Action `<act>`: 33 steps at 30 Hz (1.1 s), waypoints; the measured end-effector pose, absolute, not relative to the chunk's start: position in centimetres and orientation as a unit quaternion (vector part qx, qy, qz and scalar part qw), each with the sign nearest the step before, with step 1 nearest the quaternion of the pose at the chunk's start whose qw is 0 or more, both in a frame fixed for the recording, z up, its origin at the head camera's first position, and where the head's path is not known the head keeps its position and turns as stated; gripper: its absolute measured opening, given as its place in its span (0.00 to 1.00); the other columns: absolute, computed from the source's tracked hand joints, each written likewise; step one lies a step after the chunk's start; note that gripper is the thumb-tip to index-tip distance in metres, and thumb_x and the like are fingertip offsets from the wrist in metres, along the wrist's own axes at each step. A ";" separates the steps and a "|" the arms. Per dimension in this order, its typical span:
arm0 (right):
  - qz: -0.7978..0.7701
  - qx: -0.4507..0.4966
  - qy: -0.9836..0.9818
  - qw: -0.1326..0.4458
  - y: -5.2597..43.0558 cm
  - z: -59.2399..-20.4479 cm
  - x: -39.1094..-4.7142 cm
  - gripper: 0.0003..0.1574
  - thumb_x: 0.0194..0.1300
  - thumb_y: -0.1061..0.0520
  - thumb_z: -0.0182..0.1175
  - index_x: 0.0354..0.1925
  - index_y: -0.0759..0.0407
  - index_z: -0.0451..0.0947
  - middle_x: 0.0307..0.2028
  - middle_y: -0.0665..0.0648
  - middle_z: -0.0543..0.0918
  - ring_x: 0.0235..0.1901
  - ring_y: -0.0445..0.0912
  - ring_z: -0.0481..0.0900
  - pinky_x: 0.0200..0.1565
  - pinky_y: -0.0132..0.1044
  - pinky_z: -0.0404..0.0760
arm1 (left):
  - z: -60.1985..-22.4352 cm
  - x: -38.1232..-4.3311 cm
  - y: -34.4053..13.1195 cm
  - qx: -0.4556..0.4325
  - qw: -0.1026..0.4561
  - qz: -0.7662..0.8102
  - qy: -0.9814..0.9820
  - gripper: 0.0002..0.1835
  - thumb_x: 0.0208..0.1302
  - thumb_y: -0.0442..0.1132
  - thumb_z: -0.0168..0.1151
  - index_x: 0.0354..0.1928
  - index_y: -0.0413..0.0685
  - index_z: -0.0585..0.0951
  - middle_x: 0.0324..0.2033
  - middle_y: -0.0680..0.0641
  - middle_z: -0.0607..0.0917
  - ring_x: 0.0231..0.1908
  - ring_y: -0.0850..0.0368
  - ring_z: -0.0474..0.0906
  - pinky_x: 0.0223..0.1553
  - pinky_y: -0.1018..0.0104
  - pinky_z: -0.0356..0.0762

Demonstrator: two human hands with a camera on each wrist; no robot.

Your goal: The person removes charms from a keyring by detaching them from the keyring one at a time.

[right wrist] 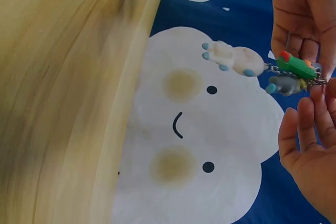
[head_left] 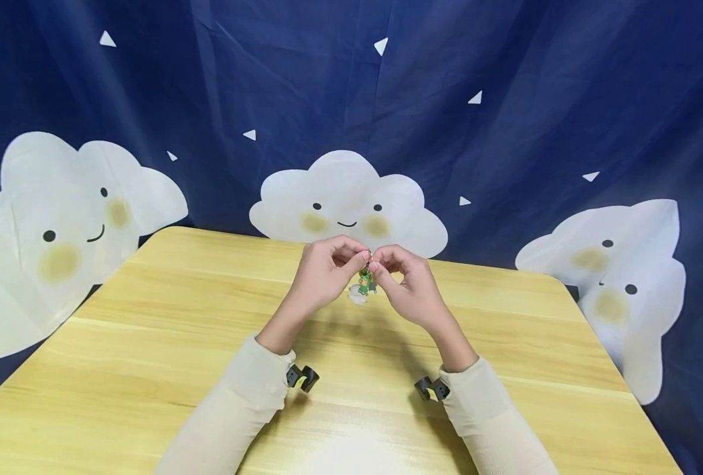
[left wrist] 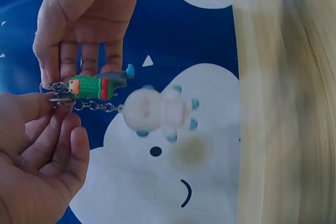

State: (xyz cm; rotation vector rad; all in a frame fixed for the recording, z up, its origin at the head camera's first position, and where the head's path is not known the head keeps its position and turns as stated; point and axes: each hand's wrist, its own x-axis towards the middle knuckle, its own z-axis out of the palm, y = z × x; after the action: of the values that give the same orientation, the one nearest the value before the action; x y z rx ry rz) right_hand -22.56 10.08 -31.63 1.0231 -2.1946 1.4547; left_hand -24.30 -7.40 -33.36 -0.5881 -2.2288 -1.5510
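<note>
Both hands meet above the table, holding a metal key ring [left wrist: 63,99] with small figure charms on chains. The left hand [head_left: 326,272] pinches the ring between thumb and fingertips. From the other side, the right hand [head_left: 412,282] pinches at the ring and chain with thumb and index finger. A white figure [left wrist: 144,109] with blue feet hangs lowest, on its own chain [left wrist: 97,106]. Above it hang a green figure [right wrist: 295,67] with an orange and red part and a grey figure [right wrist: 286,85] with a blue end. Fingertips partly hide the ring.
The light wooden table [head_left: 150,343] spreads beneath the hands. Behind it hangs a dark blue curtain [head_left: 304,79] printed with white smiling clouds [head_left: 351,185] and small triangles. Each cream sleeve carries a small black wrist camera [head_left: 303,378].
</note>
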 end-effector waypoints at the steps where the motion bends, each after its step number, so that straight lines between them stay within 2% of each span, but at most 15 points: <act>1: 0.508 0.358 -0.767 0.158 10.1 -31.6 -22.5 0.02 0.64 0.70 0.56 0.35 0.72 0.75 0.28 0.64 0.79 0.28 0.52 0.74 0.36 0.43 0.77 | -33.3 -24.3 -7.5 -0.213 0.186 -0.544 -0.790 0.04 0.63 0.42 0.64 0.36 0.52 0.85 0.27 0.58 0.86 0.26 0.56 0.82 0.29 0.65 0.79; 4: 0.509 0.355 -0.768 0.159 10.2 -32.1 -23.0 0.02 0.65 0.69 0.57 0.36 0.69 0.76 0.29 0.62 0.79 0.29 0.50 0.74 0.36 0.44 0.77 | -33.0 -24.2 -7.7 -0.225 0.200 -0.531 -0.792 0.04 0.63 0.41 0.64 0.35 0.51 0.85 0.27 0.57 0.86 0.26 0.56 0.82 0.29 0.66 0.79; 9: 0.518 0.355 -0.762 0.155 10.8 -33.7 -24.5 0.02 0.64 0.64 0.59 0.37 0.61 0.77 0.29 0.54 0.79 0.30 0.45 0.76 0.37 0.41 0.78 | -32.7 -24.2 -8.0 -0.234 0.213 -0.511 -0.799 0.04 0.64 0.41 0.63 0.35 0.50 0.84 0.27 0.58 0.86 0.26 0.64 0.79 0.30 0.67 0.78; 14: 0.503 0.371 -0.764 0.160 11.0 -34.4 -25.1 0.04 0.62 0.60 0.64 0.36 0.55 0.78 0.30 0.49 0.80 0.30 0.43 0.77 0.36 0.40 0.79 | -32.7 -24.3 -8.1 -0.238 0.229 -0.506 -0.797 0.04 0.64 0.41 0.63 0.35 0.50 0.84 0.27 0.58 0.85 0.27 0.67 0.79 0.31 0.68 0.78; 18: 0.481 0.375 -0.772 0.178 10.8 -34.1 -24.8 0.05 0.60 0.62 0.65 0.36 0.58 0.78 0.30 0.51 0.81 0.29 0.43 0.77 0.35 0.41 0.79 | -32.7 -24.3 -8.1 -0.244 0.239 -0.505 -0.793 0.04 0.64 0.40 0.63 0.35 0.50 0.84 0.27 0.58 0.85 0.27 0.68 0.79 0.31 0.69 0.79; 22: 0.472 0.373 -0.772 0.205 10.4 -32.7 -23.5 0.01 0.61 0.68 0.61 0.34 0.66 0.78 0.28 0.56 0.80 0.29 0.45 0.76 0.35 0.39 0.78 | -32.7 -24.3 -8.0 -0.250 0.241 -0.506 -0.789 0.03 0.64 0.39 0.62 0.36 0.49 0.82 0.26 0.57 0.85 0.26 0.67 0.79 0.31 0.69 0.79; 26: 0.466 0.368 -0.774 0.219 10.2 -31.3 -22.2 0.05 0.60 0.73 0.58 0.31 0.67 0.78 0.26 0.57 0.79 0.28 0.44 0.75 0.35 0.35 0.76 | -32.7 -24.3 -8.0 -0.267 0.245 -0.503 -0.785 0.01 0.64 0.36 0.61 0.37 0.47 0.80 0.25 0.55 0.85 0.26 0.65 0.78 0.31 0.68 0.79; 33: 0.477 0.365 -0.770 0.215 10.2 -31.0 -22.1 0.07 0.57 0.75 0.54 0.29 0.69 0.77 0.25 0.59 0.79 0.27 0.45 0.74 0.34 0.36 0.77 | -32.8 -24.4 -8.0 -0.315 0.260 -0.463 -0.787 0.02 0.64 0.33 0.58 0.35 0.43 0.78 0.23 0.55 0.82 0.26 0.66 0.77 0.32 0.70 0.78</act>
State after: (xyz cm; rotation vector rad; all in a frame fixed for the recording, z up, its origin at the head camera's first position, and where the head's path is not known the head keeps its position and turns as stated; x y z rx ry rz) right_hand -22.06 10.20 -31.02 1.0110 -2.1358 1.3234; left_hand -24.40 -7.99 -32.85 -0.8535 -2.1307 -1.2551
